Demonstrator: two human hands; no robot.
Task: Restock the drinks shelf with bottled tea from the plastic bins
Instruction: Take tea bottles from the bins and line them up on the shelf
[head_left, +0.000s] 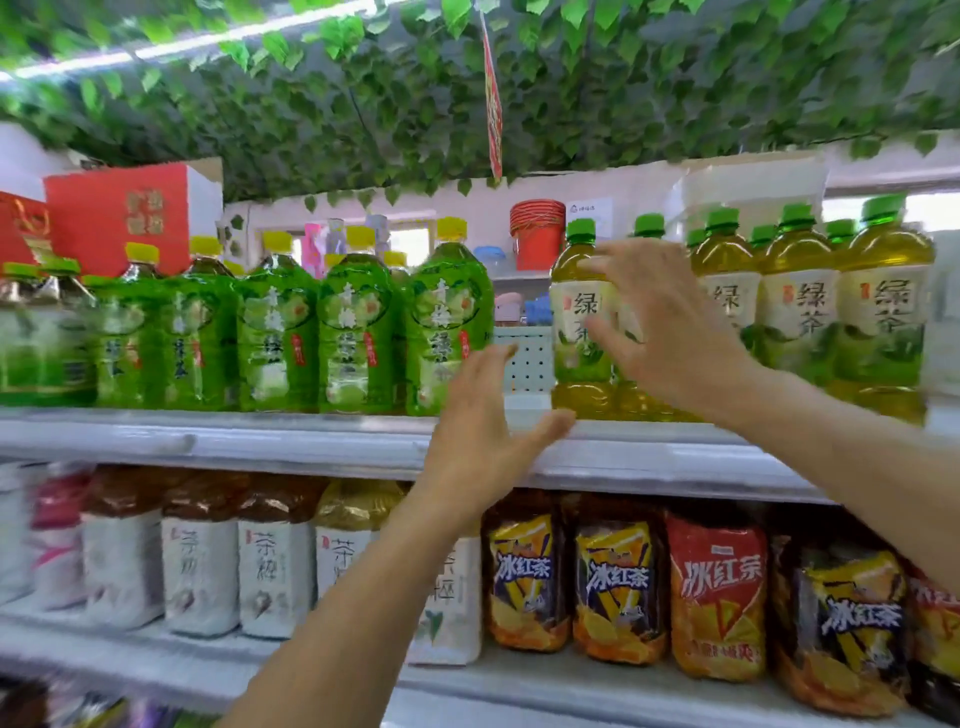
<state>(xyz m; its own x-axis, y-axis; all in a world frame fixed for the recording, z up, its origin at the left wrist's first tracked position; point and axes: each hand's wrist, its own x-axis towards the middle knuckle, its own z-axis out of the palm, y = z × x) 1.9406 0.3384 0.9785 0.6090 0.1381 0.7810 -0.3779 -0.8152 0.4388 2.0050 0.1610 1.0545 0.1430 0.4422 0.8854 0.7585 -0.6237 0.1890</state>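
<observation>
At the 6 o'clock edge of the view, the left forearm rises toward the centre, ending in the left hand (480, 436), released, fingers straight and together, thumb spread toward 3 o'clock, in front of the upper shelf (291, 434) lip. From 4 o'clock the right arm reaches in; the right hand (662, 332) is also released, fingers splayed, holding nothing, hovering in front of the green-capped tea bottle (579, 317) at the left end of its row. Whether the fingertips touch it cannot be told. At 9 o'clock stand yellow-capped green bottles (358, 327). Beyond the gap between the rows, a red bucket (537, 234) sits at 12 o'clock.
</observation>
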